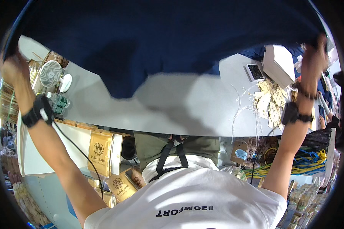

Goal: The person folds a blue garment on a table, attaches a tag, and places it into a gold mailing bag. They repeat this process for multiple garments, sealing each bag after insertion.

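A large dark navy cloth (166, 37) is spread wide between my two raised hands and hangs over the grey table (172, 114). My left hand (14, 65), at the far left, grips one end of the cloth. At the upper right my right hand (315, 63), blurred, grips the other end. Each forearm bears a black strapped device with a cable. Below the cloth's lower edge a shadow falls on the table. The cloth's upper part runs out of view.
On the left stand a small white fan (51, 73) and plastic water bottles (58, 100). To the right lie a pile of tags (271, 100) with strings, a white box (278, 65) and a small dark-filled tray (254, 72). Another person's arm (325, 106) shows at far right. Gold packets (100, 151) lie below the table edge.
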Available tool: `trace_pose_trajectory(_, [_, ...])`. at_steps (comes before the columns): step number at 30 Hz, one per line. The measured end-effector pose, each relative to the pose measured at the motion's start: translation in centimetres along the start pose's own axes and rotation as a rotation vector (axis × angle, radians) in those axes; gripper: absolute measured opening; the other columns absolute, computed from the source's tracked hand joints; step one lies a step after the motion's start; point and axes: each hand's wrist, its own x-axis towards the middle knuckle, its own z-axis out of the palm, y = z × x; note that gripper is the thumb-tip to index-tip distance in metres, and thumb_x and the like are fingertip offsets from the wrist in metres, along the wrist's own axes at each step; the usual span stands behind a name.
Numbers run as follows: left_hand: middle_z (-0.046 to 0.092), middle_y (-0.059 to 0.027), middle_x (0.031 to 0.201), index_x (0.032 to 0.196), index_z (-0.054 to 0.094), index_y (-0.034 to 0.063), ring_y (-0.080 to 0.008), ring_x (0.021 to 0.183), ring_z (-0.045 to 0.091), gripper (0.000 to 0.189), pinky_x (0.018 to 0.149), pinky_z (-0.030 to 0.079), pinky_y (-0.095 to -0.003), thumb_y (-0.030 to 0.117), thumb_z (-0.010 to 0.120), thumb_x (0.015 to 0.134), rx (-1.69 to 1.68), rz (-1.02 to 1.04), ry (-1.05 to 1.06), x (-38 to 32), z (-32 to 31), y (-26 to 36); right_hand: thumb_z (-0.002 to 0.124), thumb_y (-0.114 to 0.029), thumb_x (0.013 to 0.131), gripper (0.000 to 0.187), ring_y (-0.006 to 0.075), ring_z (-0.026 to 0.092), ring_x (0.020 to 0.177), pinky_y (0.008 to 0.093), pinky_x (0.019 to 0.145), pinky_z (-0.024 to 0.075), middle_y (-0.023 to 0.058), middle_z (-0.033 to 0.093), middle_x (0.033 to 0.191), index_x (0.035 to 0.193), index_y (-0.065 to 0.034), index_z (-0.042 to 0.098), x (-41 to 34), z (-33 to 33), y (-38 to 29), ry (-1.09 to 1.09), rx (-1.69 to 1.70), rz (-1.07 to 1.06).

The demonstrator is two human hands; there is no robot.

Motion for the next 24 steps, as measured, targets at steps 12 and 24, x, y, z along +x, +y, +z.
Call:
trace_pose_trajectory(12, [0.070,-0.0090,0.090,0.090,0.070,-0.0010,-0.0171,0.083,0.063,0.018,0.077,0.048,-0.0289,0.007,0.057,0.080,0.338,-0.743,-1.006,-25.1,-15.2,5.6,0.056,-0.021,0.111,0.025,0.0079,0.045,0.067,0.0272,0.059,0.0372,0.0051,0.052,0.070,0.114,-0.0009,0.069,-27.9,-8.3,2.4,-0.911,0.067,0.335])
trace_pose_trajectory(24, [0.068,-0.0056,0.072,0.142,0.055,-0.0036,-0.0078,0.052,0.058,0.060,0.045,0.043,-0.0191,0.041,0.066,0.103,0.508,-1.499,-0.768,-33.4,-7.0,-7.3,0.070,-0.041,0.101,0.042,0.0245,0.074,0.073,0.0343,0.070,0.0580,0.0096,0.076,0.082,0.109,-0.0008,0.078,-26.3,8.1,5.0,-1.297,0.034,0.484])
